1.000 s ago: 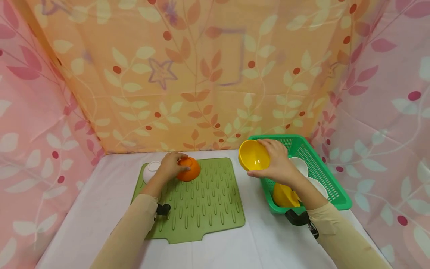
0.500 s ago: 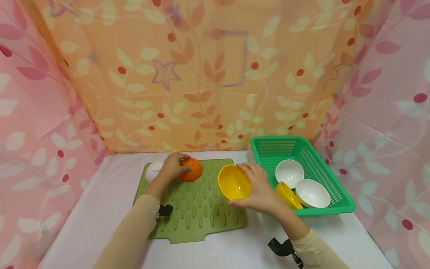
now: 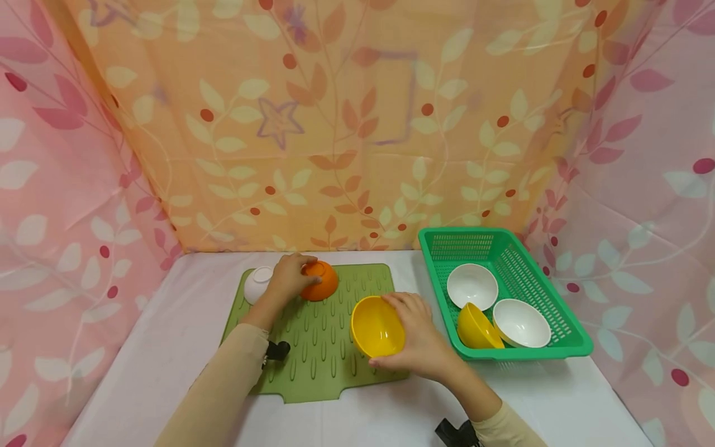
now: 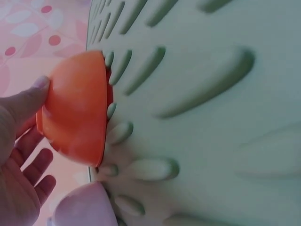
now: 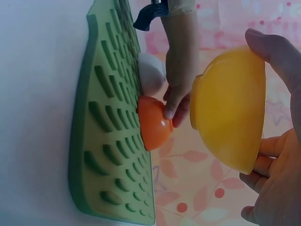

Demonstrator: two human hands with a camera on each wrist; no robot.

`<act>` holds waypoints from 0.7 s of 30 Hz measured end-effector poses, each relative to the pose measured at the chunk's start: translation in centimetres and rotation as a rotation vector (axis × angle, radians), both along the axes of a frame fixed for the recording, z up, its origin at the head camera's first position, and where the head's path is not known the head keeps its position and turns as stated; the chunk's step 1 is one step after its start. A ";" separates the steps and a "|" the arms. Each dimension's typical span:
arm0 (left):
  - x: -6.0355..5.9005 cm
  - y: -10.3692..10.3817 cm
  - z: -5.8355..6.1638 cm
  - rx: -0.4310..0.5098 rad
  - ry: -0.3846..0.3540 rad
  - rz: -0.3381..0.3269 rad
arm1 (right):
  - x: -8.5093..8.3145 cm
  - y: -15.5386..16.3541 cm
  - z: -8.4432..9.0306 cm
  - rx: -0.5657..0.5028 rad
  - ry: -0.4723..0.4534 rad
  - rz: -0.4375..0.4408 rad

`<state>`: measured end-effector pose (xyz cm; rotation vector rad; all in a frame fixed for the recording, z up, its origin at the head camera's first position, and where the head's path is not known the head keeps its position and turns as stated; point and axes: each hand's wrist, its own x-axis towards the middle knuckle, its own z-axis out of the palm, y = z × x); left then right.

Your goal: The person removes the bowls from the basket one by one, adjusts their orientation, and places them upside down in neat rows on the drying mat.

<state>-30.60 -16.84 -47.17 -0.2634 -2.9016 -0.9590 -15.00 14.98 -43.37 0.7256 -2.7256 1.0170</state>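
An orange bowl (image 3: pixel 326 284) lies upside down near the back edge of the green ribbed drying mat (image 3: pixel 311 375). My left hand (image 3: pixel 286 282) pinches its foot ring between thumb and fingers, and in the left wrist view the bowl's rim (image 4: pixel 102 113) meets the mat's ribs. Just left of it sits an upturned white bowl (image 3: pixel 257 283), partly behind the left hand. My right hand (image 3: pixel 419 341) grips a yellow bowl (image 3: pixel 375 328) by its rim and side, holding it above the mat's right part. Its hollow faces the head camera; the right wrist view shows its foot ring towards the mat.
A green perforated basket (image 3: pixel 570 351) stands at the right on the white cloth (image 3: pixel 402 413). It contains a rear white bowl (image 3: pixel 472 284), a front white bowl (image 3: pixel 522 323) and a tilted yellow bowl (image 3: pixel 475 326). Patterned curtains (image 3: pixel 357 124) enclose the back and sides.
My right hand has carried the yellow bowl leftward and nearer, from over the basket to above the mat. The bowls in the basket are now uncovered. My left hand stays on the orange bowl.
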 end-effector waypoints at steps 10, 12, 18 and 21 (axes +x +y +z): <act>0.5 0.2 0.0 0.043 0.006 0.037 | 0.3 -0.2 -0.8 -0.003 -0.020 0.027; 0.6 0.3 0.0 0.051 0.004 0.033 | 0.3 -0.2 -0.9 -0.005 -0.022 0.030; 1.9 0.2 1.5 0.191 -0.007 0.031 | 0.5 -0.3 -1.2 -0.002 -0.035 0.035; 3.7 0.1 3.8 0.263 0.010 -0.002 | 0.4 -0.4 -1.2 -0.008 -0.024 0.043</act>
